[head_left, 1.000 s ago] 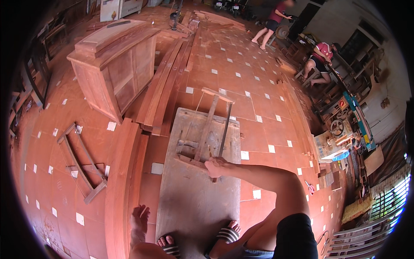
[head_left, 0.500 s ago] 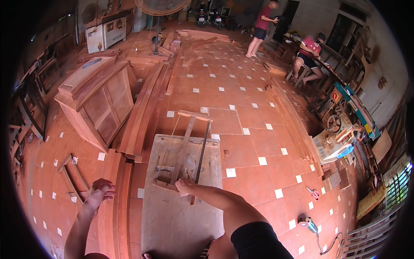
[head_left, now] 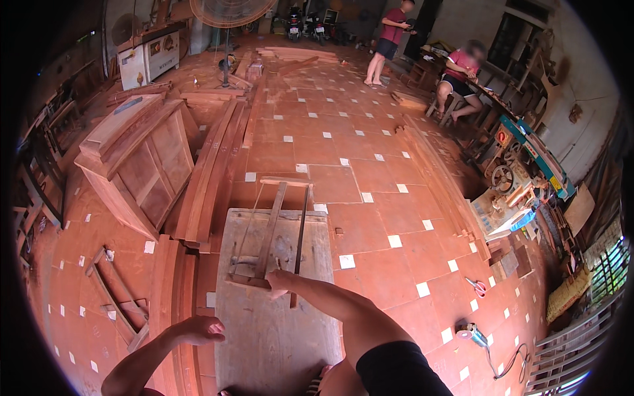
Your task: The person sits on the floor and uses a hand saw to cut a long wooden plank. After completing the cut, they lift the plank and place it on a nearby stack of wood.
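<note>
A wooden frame saw (head_left: 271, 232) lies lengthwise on a worn wooden bench (head_left: 271, 336) in front of me. Its far end reaches past the bench's far edge. My right hand (head_left: 281, 282) is closed around the right end of the saw's near crosspiece, beside the dark strip on its right side. Over the bench's left edge hovers my left hand (head_left: 201, 329), its fingers curled together and nothing showing in them. That hand is apart from the saw.
Long timber beams (head_left: 173, 290) run along the bench's left, near a wooden cabinet (head_left: 142, 165). Another wooden frame (head_left: 117, 297) lies on the floor at left. Scissors (head_left: 477, 286) and an angle grinder (head_left: 470, 333) with a cord lie at right. Two people are farther back.
My left hand has moved right and nearer to me, from above the beams to the bench's left edge. My right hand keeps its hold on the frame saw. The view has shifted slightly.
</note>
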Action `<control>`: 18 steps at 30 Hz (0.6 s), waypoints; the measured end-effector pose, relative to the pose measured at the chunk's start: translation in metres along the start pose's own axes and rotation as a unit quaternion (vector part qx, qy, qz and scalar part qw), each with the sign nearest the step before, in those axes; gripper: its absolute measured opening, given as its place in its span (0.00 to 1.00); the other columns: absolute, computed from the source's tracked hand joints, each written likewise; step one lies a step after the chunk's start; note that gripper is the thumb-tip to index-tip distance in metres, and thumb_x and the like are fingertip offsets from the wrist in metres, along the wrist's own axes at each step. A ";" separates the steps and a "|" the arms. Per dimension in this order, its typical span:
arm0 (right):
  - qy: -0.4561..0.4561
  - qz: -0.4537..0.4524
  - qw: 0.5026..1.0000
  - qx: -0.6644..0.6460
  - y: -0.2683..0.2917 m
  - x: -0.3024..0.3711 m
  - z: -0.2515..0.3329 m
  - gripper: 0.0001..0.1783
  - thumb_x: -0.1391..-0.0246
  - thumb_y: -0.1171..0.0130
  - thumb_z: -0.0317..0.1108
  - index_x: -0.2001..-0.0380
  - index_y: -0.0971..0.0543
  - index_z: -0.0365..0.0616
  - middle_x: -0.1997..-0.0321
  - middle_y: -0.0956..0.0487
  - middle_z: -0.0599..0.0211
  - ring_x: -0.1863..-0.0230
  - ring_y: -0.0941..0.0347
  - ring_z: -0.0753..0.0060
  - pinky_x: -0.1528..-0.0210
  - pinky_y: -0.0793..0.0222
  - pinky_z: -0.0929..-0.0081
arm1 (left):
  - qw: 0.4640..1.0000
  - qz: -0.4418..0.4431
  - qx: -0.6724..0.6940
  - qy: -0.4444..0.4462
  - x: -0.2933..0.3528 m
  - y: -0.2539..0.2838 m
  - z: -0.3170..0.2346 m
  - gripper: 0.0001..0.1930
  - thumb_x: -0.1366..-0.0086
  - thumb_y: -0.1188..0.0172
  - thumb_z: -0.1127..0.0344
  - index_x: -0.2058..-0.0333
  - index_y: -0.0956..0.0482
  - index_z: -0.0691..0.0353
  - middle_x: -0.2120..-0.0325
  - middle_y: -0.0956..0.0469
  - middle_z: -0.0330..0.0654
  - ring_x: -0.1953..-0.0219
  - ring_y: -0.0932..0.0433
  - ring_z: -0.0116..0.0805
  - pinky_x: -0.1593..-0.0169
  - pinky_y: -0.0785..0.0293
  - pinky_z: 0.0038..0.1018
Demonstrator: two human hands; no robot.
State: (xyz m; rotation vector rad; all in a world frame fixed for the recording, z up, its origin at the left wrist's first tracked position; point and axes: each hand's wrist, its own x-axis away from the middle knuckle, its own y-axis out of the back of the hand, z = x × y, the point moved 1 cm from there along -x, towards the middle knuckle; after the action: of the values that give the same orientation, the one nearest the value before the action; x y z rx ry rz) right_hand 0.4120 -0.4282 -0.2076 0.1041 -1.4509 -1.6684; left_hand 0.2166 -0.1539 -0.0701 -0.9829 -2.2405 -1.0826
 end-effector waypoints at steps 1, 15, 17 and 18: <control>-0.004 0.004 1.000 0.013 0.005 0.003 0.004 0.26 0.65 0.24 0.41 0.62 0.14 0.36 0.61 0.15 0.45 0.55 0.16 0.50 0.53 0.19 0.59 | 1.000 -0.001 -0.005 0.001 0.001 -0.002 0.004 0.27 0.32 0.36 0.49 0.43 0.23 0.64 0.49 0.17 0.47 0.48 0.17 0.38 0.41 0.23 0.34; -0.044 0.035 0.998 0.042 0.016 0.000 0.009 0.21 0.63 0.27 0.35 0.62 0.13 0.37 0.61 0.14 0.47 0.55 0.15 0.52 0.53 0.19 0.59 | 0.999 -0.024 -0.020 0.012 0.015 -0.007 0.019 0.25 0.33 0.34 0.50 0.45 0.21 0.61 0.49 0.16 0.46 0.49 0.16 0.37 0.42 0.22 0.34; -0.059 0.030 0.997 0.033 0.021 0.005 0.012 0.19 0.60 0.31 0.33 0.62 0.13 0.37 0.61 0.14 0.47 0.54 0.16 0.53 0.53 0.19 0.59 | 0.999 -0.027 -0.035 0.016 0.014 -0.007 0.020 0.26 0.33 0.35 0.49 0.45 0.21 0.61 0.48 0.17 0.46 0.47 0.16 0.39 0.42 0.23 0.35; -0.079 0.027 0.997 0.006 0.022 0.006 0.009 0.18 0.59 0.32 0.33 0.62 0.14 0.36 0.62 0.14 0.46 0.54 0.16 0.52 0.52 0.19 0.59 | 0.999 -0.027 -0.041 0.016 0.013 -0.007 0.019 0.26 0.33 0.35 0.49 0.45 0.21 0.61 0.48 0.17 0.47 0.47 0.17 0.40 0.42 0.23 0.35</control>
State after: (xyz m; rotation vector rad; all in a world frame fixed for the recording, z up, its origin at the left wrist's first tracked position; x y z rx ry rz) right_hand 0.4146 -0.4234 -0.1839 -0.0611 -1.5666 -1.6551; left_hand 0.2011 -0.1362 -0.0758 -0.9367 -2.2233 -1.2139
